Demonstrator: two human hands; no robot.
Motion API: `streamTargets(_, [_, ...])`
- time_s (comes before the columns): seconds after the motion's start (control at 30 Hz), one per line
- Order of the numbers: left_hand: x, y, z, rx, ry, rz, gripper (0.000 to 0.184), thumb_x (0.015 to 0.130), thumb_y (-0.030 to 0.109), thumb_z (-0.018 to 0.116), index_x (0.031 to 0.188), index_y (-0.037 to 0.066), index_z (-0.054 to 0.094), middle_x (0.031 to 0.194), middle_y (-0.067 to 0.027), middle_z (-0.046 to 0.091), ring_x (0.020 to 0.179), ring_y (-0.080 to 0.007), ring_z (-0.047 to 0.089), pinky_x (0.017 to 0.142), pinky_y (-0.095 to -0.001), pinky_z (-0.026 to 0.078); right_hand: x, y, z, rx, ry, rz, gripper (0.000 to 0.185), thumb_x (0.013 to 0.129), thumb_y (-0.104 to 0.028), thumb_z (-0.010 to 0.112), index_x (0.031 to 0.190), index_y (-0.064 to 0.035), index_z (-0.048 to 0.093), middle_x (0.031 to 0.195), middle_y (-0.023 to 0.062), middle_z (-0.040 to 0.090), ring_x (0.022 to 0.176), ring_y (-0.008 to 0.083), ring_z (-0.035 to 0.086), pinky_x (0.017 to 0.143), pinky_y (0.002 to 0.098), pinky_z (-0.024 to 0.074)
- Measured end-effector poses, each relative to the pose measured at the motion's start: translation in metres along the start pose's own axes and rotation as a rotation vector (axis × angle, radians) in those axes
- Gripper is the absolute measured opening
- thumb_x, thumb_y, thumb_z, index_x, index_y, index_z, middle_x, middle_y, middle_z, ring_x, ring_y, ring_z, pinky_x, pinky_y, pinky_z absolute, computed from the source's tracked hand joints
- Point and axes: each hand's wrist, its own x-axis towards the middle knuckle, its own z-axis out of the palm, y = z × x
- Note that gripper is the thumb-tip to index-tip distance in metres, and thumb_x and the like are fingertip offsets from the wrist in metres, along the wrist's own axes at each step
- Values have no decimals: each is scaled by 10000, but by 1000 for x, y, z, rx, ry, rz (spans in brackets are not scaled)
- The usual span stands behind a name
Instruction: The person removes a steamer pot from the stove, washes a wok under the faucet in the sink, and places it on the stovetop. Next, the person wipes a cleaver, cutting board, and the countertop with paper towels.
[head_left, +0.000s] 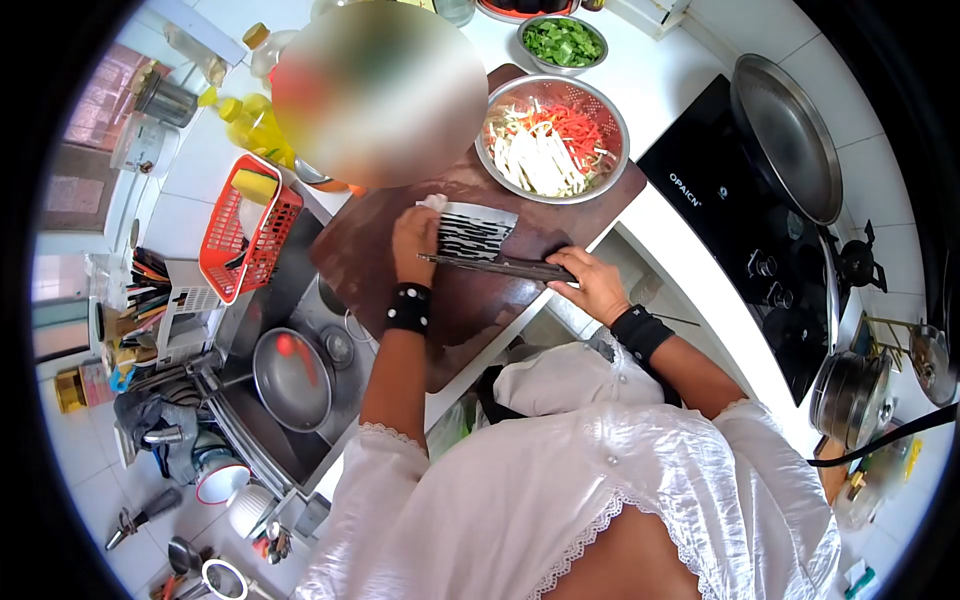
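Note:
My right hand (594,287) is closed round the dark handle of a kitchen knife (482,231) with a broad, dark-streaked blade. The blade is held tilted over the brown cutting board (400,228). At the blade's far end is my left hand (413,243), its fingers closed on a small white piece (433,202) whose kind I cannot make out. Beyond the knife, a perforated metal colander (483,158) stands on the board, holding white strips and red shreds of vegetable. A smaller metal bowl (524,55) of chopped greens (563,42) sits behind it.
To the left, a red plastic basket (215,262) sits by the sink, which holds a metal bowl (262,372). Yellow bottles (255,125) stand at the back left. A black cooktop (700,175) with a frying pan (790,135) is at right. A blurred patch covers the upper middle.

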Motion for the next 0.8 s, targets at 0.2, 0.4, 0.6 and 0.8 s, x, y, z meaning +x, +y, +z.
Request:
streamTargets(0.2, [11, -6, -2, 94, 34, -174, 70, 707, 13, 539, 753, 51, 576, 809, -121, 569, 785, -311, 528, 710, -366, 417, -2, 4, 4, -13, 30, -18, 290, 740, -253, 602, 999, -135, 549, 983, 21, 543, 833, 222, 566, 670, 311, 469])
streamTargets(0.4, [-14, 50, 24, -184, -120, 3, 89, 710, -17, 516, 768, 41, 551, 780, -132, 562, 758, -308, 538, 687, -361, 428, -3, 2, 4, 46, 29, 32, 318, 714, -229, 638, 1000, -117, 555, 999, 44, 555, 862, 255, 564, 716, 315, 463])
streamTargets(0.6, [-25, 73, 36, -186, -282, 47, 58, 747, 0, 500, 784, 24, 537, 809, -136, 566, 772, -307, 540, 694, -361, 424, -6, 4, 5, 53, 33, 58, 312, 711, -231, 638, 992, -121, 559, 993, 36, 556, 859, 248, 563, 709, 311, 460])
streamTargets(0.8, [5, 8, 18, 124, 38, 240, 106, 755, 35, 426, 770, 34, 530, 803, -146, 554, 794, -315, 521, 731, -392, 401, -7, 3, 6, 39, 46, 44, 291, 717, -229, 624, 981, -127, 558, 985, 25, 550, 838, 236, 563, 682, 315, 463])
